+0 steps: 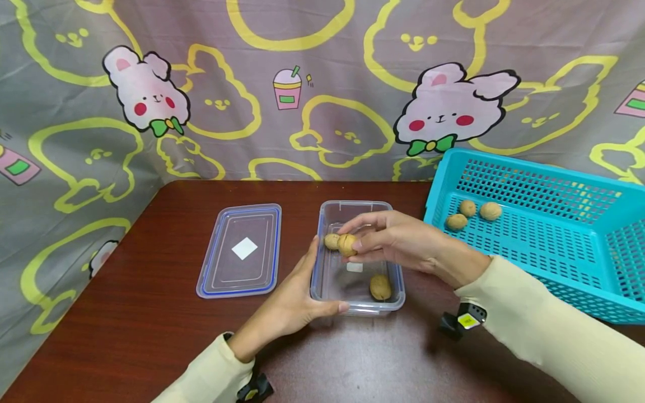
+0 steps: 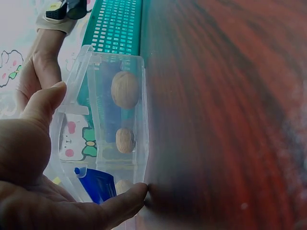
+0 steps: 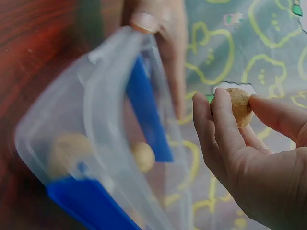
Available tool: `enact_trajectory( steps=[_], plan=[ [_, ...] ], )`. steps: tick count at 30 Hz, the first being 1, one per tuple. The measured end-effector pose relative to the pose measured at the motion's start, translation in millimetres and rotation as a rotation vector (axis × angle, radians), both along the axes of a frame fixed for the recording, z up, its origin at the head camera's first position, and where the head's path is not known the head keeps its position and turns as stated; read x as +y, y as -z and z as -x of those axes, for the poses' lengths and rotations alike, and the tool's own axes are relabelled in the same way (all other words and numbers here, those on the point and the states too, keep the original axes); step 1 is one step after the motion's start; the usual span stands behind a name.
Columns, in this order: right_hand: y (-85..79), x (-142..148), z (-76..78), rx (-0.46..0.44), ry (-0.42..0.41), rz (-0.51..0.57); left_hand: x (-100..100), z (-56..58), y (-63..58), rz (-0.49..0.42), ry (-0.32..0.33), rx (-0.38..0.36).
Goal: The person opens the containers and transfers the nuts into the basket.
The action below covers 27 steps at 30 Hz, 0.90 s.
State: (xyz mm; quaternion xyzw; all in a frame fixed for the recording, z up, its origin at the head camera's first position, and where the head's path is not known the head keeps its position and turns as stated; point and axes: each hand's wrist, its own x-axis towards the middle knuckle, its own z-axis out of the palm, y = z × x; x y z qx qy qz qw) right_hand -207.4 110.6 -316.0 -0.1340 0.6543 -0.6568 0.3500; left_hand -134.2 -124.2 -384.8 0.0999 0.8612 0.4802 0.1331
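My right hand (image 1: 398, 238) pinches a walnut (image 1: 347, 244) between thumb and fingers, above the clear plastic container (image 1: 322, 280). In the right wrist view that walnut (image 3: 238, 108) sits at the fingertips. My left hand (image 1: 297, 296) holds the container's near left corner, thumb on the front rim and fingers along the left side. Inside, one walnut (image 1: 380, 287) lies near the front right and another (image 1: 331, 242) toward the back left. Through the wall, the left wrist view shows walnuts (image 2: 126, 89) on the bottom, one partly covered by a finger.
Left of the container lies its clear lid (image 1: 239, 224) with a blue seal and a white label. A turquoise perforated basket (image 1: 559, 224) stands at the right with walnuts (image 1: 467, 209) in its left end. Behind the brown table (image 1: 126, 313) hangs a patterned curtain (image 1: 342, 73).
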Motion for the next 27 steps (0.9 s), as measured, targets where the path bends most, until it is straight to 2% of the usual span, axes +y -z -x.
enact_trajectory(
  steps=[5,10,14,20,23,27],
  plan=[
    [-21.0,22,0.6,0.058,0.038,-0.035,1,0.1,-0.8,-0.009,-0.006,0.006],
    [-37.6,48,6.1,0.081,0.043,-0.059,1,0.0,-1.6,-0.004,-0.01,0.005],
    [-45.3,76,15.9,0.073,0.038,-0.015,0,-0.5,-1.7,-0.001,-0.015,0.004],
    [-54.1,126,34.3,0.07,-0.074,0.077,1,-0.3,-1.0,-0.002,-0.011,0.005],
    [-54.2,149,44.7,0.104,-0.138,0.108,1,-0.1,-0.7,-0.003,-0.009,0.007],
    [-49.1,177,56.6,0.131,-0.14,0.141,1,-0.4,-0.2,0.0,-0.009,0.006]
  ],
)
